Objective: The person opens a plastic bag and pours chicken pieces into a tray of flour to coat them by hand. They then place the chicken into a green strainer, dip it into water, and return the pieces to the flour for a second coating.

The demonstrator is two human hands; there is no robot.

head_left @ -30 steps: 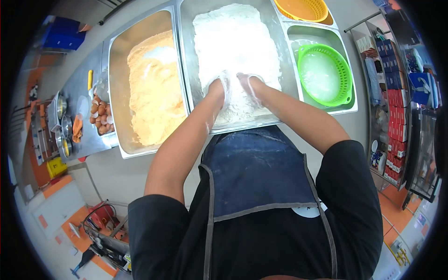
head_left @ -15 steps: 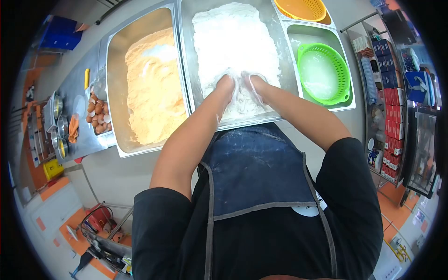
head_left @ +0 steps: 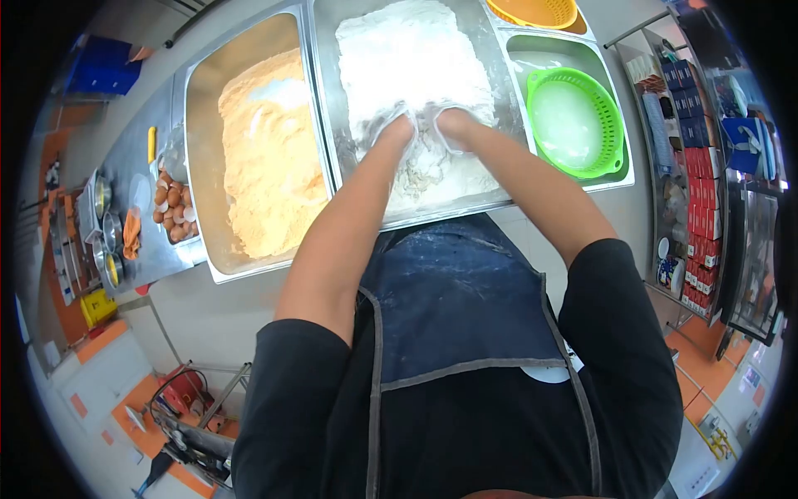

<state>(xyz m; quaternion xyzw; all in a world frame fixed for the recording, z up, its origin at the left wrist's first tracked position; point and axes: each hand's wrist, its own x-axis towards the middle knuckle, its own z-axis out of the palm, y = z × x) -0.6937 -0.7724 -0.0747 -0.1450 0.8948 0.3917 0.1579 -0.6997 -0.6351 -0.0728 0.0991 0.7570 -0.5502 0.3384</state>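
Note:
White flour (head_left: 416,58) fills much of a deep metal pan (head_left: 329,100) in front of me. My left hand (head_left: 396,121) and my right hand (head_left: 444,121), both in loose clear plastic gloves, reach into it side by side. The fingers of both are lost in the bright flour, so I cannot see whether they grip anything. Between and below the wrists lies a clumpy, greyer mass (head_left: 426,162), possibly something coated in flour.
Left stands a metal pan (head_left: 204,158) of orange-tan crumbs (head_left: 270,166); beyond it, a tray of eggshells (head_left: 174,208). Right, a green basket (head_left: 619,137) sits in a metal pan, with an orange basket (head_left: 532,10) farther back. A stocked shelf rack (head_left: 657,208) stands at far right.
Both hands have pushed slightly away from me, deeper into the flour pile. More of the clumpy mass now shows between the wrists. The view has shifted a little.

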